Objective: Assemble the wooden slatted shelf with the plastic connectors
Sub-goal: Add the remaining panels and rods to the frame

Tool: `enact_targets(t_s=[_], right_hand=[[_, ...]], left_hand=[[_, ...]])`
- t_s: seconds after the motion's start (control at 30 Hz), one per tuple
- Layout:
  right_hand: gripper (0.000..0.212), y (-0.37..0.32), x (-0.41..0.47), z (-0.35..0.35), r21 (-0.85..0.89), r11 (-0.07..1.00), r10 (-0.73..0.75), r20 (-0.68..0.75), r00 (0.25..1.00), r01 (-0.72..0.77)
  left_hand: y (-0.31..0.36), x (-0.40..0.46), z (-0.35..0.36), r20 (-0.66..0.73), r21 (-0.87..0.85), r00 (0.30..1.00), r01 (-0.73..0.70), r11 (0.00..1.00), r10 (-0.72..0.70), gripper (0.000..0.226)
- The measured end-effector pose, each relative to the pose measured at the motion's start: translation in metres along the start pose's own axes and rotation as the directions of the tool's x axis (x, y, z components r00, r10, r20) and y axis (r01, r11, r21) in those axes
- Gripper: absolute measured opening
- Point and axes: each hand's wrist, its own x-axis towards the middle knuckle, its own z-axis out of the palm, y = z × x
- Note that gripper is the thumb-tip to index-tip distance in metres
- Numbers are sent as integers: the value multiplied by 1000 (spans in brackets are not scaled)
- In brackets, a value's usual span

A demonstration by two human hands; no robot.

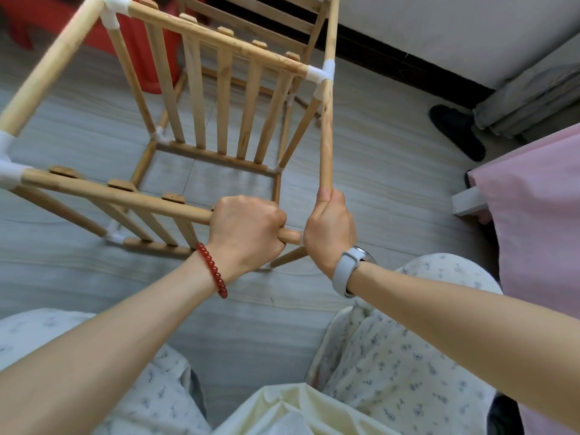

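Wooden slatted shelf: part-built, standing on floor. Left hand: fingers clamped on near slatted rail's free end. Right hand: fingers clamped on side dowel, fixed into white connector.

My left hand covers the near rail just short of its free end; only the tip pokes out. My right hand hides the lower end of the side dowel; whether a connector sits inside my fist, I cannot tell. The left corner connector is cut by the frame edge. The shelf's far top runs out of view. The dark shape near the wall is too dim to identify.
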Motion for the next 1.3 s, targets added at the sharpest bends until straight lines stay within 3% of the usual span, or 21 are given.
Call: enact_targets(t_s=[0.17,0.4,0.5,0.6,0.67,0.77,0.9,1.1,1.3], right_hand=[[35,-13,-2,11,118,992,51,19,998,-53],[32,-8,2,14,273,962,12,58,998,-27],[27,-7,4,17,425,904,4,89,996,-42],[25,-4,6,11,546,819,71,213,975,-179],[29,1,10,5,532,825,100,193,976,-190],[38,5,14,-3,491,870,11,50,999,-34],[44,-2,3,3,369,919,-179,68,981,142],[44,-4,-1,18,289,946,-157,4,988,150],[48,-10,12,25,220,966,-143,22,989,135]], left_hand=[[-4,0,-4,36,36,999,-11,999,9,29],[-10,0,-11,52,82,993,-106,991,102,26],[-10,0,-10,14,145,996,-88,986,87,23],[-20,-6,-11,-29,174,995,-90,981,97,12],[-33,-10,-16,-10,201,999,-47,979,50,31],[-43,-13,-32,99,229,990,80,970,-105,49],[-42,-11,-37,163,364,973,96,926,-165,32],[-50,-11,-37,208,299,978,-69,952,5,17],[-59,-5,-29,175,296,984,-70,953,18,8]])
